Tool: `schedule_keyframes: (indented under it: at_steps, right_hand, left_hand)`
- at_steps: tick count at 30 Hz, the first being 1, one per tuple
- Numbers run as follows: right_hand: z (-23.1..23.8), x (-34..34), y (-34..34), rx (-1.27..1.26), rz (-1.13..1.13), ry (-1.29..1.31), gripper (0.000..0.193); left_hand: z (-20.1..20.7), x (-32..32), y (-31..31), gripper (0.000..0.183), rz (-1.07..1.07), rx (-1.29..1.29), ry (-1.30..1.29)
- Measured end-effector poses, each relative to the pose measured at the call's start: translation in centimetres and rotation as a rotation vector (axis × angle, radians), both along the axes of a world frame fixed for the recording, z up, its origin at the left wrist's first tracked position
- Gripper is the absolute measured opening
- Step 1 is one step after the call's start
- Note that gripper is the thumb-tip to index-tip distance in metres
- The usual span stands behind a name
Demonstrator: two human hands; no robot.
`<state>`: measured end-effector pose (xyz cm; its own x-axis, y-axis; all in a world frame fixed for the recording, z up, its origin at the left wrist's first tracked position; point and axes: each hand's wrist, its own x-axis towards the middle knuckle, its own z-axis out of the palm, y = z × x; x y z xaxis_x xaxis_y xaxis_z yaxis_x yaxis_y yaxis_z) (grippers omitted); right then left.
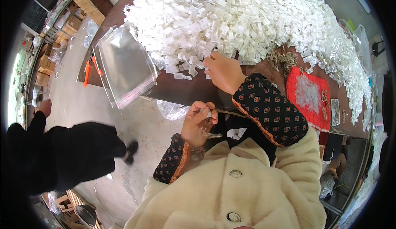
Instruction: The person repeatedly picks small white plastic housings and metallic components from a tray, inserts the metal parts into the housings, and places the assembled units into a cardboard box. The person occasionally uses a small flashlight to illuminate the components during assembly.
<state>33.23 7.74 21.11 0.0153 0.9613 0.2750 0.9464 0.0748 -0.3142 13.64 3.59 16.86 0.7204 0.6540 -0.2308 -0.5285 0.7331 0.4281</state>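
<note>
A large heap of small white translucent plastic pieces (231,26) covers most of the brown table. My right hand (225,71) is at the heap's near edge with its fingers curled together. Its fingertips touch the pieces there, and what they pinch is hidden. Closer to my body, just off the table edge, my left hand (197,121) is closed. Between its thumb and fingers shows a small white plastic piece (208,114), with thin pale strands (211,135) hanging below it.
Clear plastic bags (126,59) and orange-handled scissors (88,73) lie at the table's left end. On the right are a red cloth (292,86) with whitish bits, tangled brown cords (284,59) and a small clear box (335,112). Another person (78,154) in black stands on the left.
</note>
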Motion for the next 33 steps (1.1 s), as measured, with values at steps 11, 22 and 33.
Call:
schedule_keyframes:
  at_steps: [11, 22, 33]
  right_hand:
    - [1.6, 2.8, -0.6, -0.110, -0.077, 0.505, 0.015]
    - [3.5, 0.0, -7.5, 0.222, 0.271, 0.470, 0.007]
    - [2.4, 9.0, -12.9, 0.283, -0.173, 0.408, 0.008]
  left_hand:
    - [0.2, 0.3, 1.4, 0.009, 0.009, 0.052, 0.035]
    - [3.7, 3.0, 1.3, 0.026, -0.003, 0.210, 0.215]
    - [2.5, 4.1, -1.8, 0.031, -0.117, 0.116, 0.132]
